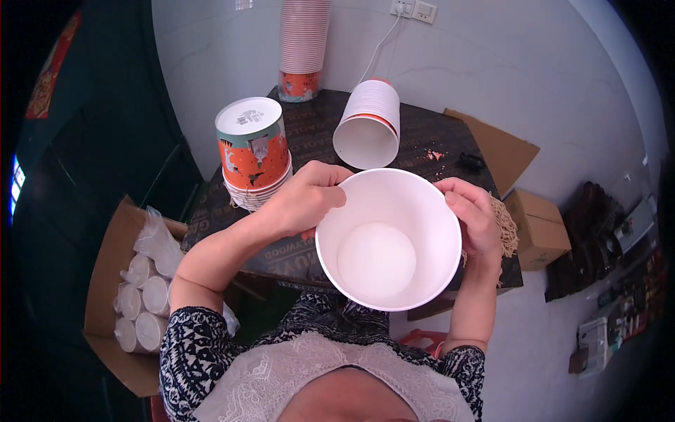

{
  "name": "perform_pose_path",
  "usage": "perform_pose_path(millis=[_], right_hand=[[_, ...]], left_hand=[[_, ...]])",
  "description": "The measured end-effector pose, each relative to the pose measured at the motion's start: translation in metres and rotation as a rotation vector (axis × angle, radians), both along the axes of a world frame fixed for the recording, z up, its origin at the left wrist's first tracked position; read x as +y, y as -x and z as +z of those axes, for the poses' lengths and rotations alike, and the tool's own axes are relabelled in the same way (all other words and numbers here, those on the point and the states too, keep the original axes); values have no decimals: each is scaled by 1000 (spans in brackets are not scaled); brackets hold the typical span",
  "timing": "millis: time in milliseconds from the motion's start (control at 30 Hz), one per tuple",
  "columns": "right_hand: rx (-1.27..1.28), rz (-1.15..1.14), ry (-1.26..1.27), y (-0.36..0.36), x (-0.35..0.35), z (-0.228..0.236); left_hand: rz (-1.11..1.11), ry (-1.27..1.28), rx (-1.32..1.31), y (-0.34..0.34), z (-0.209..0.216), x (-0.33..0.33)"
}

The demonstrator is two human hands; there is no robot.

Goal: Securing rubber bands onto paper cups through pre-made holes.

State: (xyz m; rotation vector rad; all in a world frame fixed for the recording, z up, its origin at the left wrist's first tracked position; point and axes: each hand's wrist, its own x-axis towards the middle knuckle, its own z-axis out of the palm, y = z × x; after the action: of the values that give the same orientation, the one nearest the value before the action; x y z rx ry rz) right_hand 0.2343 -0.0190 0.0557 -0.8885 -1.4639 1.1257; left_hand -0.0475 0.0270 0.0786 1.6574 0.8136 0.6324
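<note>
A large white paper bucket [380, 260] is tilted with its mouth toward me, so its bare inside shows. My left hand [313, 197] grips its upper left rim, thumb inside. On the other side, my right hand [474, 214] holds the right rim, fingers partly hidden behind the wall. Left of the bucket stands an upside-down stack of printed orange and green paper buckets [254, 158]. Beyond it, another stack of white buckets [369, 126] lies on its side, open end toward me. A beige bundle of cord [505, 226] sits beside my right wrist.
The dark table [299, 257] carries a tall stack of buckets [304, 42] against the wall. Orange scraps [434, 154] and a small black object [472, 162] lie at right. An open carton [102, 295] of wrapped white rolls or cups is at lower left; a cardboard box [538, 228] stands right.
</note>
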Motion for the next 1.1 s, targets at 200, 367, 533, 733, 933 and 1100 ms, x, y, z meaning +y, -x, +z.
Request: perform_pose_path(millis=[200, 367, 533, 733, 933, 1100], right_hand=[[-64, -83, 27, 9, 1, 0], [-111, -94, 18, 11, 7, -9], [-365, -255, -63, 12, 14, -18], [-555, -693, -485, 32, 26, -47], [-626, -831, -722, 46, 33, -65], [-531, -783, -620, 60, 27, -72]], left_hand=[[-9, -58, 30, 1, 3, -2], [15, -149, -5, -2, -20, 9], [31, -434, -29, -10, -29, 19], [397, -1230, 255, -22, -46, 28], [311, -1125, -56, -49, -60, -8], [157, -368, -303, -96, -97, 22]])
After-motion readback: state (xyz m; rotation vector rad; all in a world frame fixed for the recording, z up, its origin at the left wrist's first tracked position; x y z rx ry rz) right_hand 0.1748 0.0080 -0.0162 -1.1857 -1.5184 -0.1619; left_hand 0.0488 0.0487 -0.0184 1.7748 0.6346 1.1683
